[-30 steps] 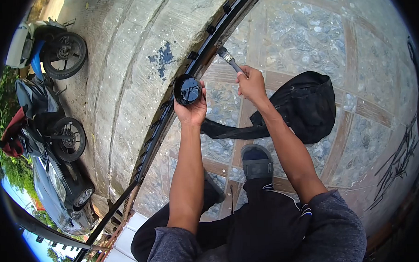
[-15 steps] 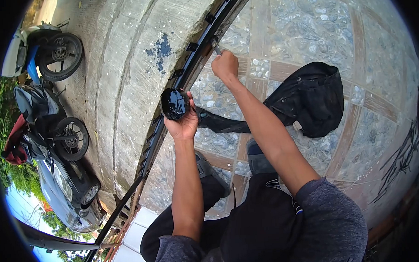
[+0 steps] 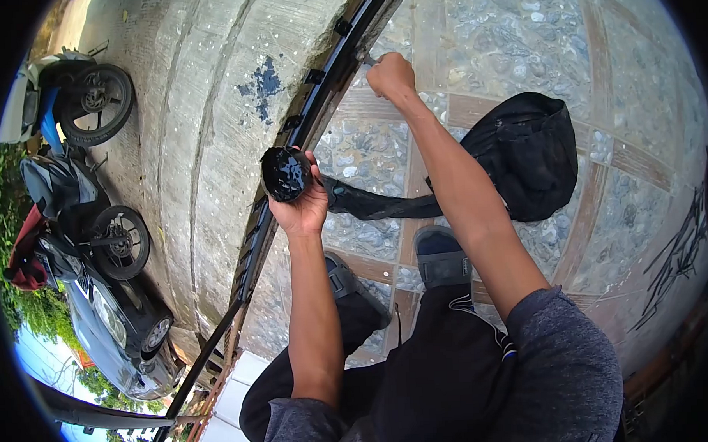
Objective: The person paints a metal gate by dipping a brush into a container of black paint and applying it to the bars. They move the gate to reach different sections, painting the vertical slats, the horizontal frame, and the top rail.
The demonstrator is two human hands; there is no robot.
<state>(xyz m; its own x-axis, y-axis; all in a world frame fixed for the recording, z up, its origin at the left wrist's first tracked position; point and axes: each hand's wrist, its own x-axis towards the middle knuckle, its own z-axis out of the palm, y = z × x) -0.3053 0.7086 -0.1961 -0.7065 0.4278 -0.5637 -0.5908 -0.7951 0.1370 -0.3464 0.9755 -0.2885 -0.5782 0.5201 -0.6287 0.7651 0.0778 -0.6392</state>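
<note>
My left hand is closed around a round container of glossy black paint, its mouth turned up toward me. My right hand is a fist on a small paintbrush, mostly hidden in the fingers; just its greyish end shows, close to the black metal rail. The rail runs diagonally along the edge of the tiled floor, just beyond both hands. Black cloth lies on the floor to the right, and a long strip of it stretches toward my left wrist.
Dark paint splashes mark the concrete ramp past the rail. Motorcycles and a grey car stand on the far left. My sandalled feet rest on the stone-and-tile floor. White panels lie at lower left.
My right hand has shifted slightly right and up in view, with the brush still beside the rail. My left hand and the paint container have moved a little left.
</note>
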